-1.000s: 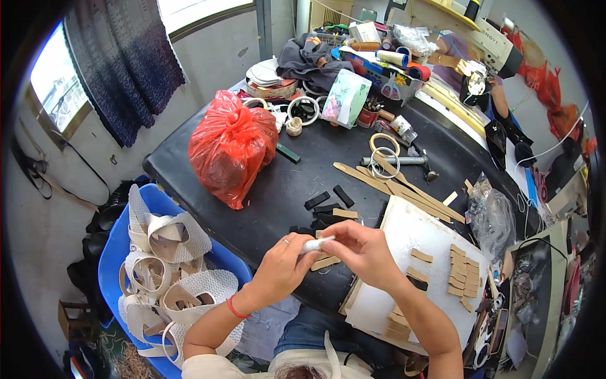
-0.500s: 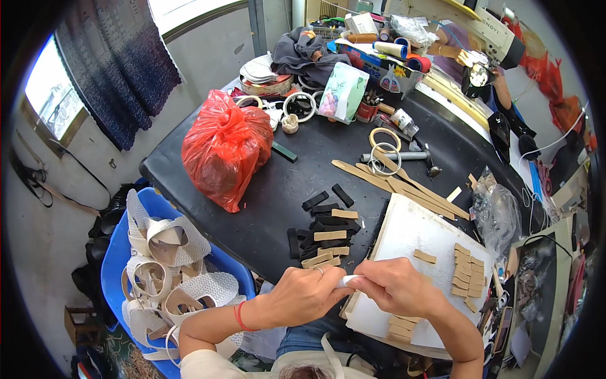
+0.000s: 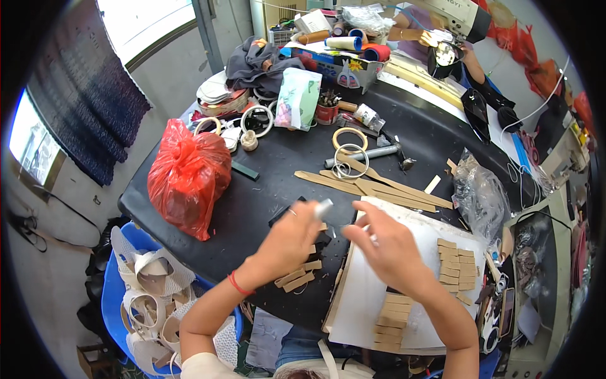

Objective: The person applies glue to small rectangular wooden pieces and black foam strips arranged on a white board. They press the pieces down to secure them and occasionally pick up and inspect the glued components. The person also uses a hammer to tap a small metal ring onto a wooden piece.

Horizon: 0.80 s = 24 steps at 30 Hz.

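Note:
My left hand (image 3: pixel 284 246), with a red string at its wrist, is closed around a small white tube (image 3: pixel 323 209) that sticks out beyond the fingers. To its right my right hand (image 3: pixel 394 252) hovers over a white board (image 3: pixel 353 303), thumb and forefinger apart. Something small and white shows inside its curled fingers, too small to name. Beneath my left hand lie short tan strips (image 3: pixel 295 280) and black strips (image 3: pixel 326 239), partly hidden. More tan strips rest in overlapping rows on the board, one group (image 3: pixel 392 316) near me and another (image 3: pixel 456 265) at the right.
A red plastic bag (image 3: pixel 189 180) stands on the black table at left. Behind the board lie long tan strips (image 3: pixel 379 188), rings (image 3: pixel 350 161) and a hammer (image 3: pixel 379 152). A blue tub (image 3: pixel 117 309) holds white mesh pieces. Another person (image 3: pixel 470 66) works at a sewing machine (image 3: pixel 451 16).
My hands have come apart from the white tube they both gripped. The left one keeps it and has moved up and left. The view has shifted too.

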Tool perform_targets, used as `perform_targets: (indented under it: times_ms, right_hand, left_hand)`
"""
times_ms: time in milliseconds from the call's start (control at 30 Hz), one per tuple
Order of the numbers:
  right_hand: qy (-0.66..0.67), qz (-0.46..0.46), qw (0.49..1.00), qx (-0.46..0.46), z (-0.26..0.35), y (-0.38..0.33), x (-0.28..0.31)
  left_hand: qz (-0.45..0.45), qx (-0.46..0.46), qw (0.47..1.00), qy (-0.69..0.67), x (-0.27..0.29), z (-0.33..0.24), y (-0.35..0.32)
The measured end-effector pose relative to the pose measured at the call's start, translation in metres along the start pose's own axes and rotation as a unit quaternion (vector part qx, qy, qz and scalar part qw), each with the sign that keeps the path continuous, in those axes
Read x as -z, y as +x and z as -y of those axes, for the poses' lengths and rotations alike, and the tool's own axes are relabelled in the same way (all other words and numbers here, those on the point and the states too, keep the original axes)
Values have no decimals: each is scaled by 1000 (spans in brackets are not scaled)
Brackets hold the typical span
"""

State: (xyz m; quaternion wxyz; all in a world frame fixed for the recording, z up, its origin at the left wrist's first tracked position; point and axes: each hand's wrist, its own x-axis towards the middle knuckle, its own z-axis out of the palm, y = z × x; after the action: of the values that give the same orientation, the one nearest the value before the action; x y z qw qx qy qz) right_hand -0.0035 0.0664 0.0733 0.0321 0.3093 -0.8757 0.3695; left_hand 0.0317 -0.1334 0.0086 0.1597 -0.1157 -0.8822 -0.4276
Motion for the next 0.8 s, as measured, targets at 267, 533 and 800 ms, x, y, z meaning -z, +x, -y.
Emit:
perform_targets:
  times_ms: [267,533,800]
  right_hand:
    - [43,112,991,-57,-37,-45,48]
    - [67,101,990,-73,-60,-82,73]
    - [89,98,984,-116,-80,-96,72]
  left_hand:
    - [-253,-68,965,-10,4,70,202]
    - [-170,37,961,215,-25,141,338]
    - [36,116,968,221,12,160,363]
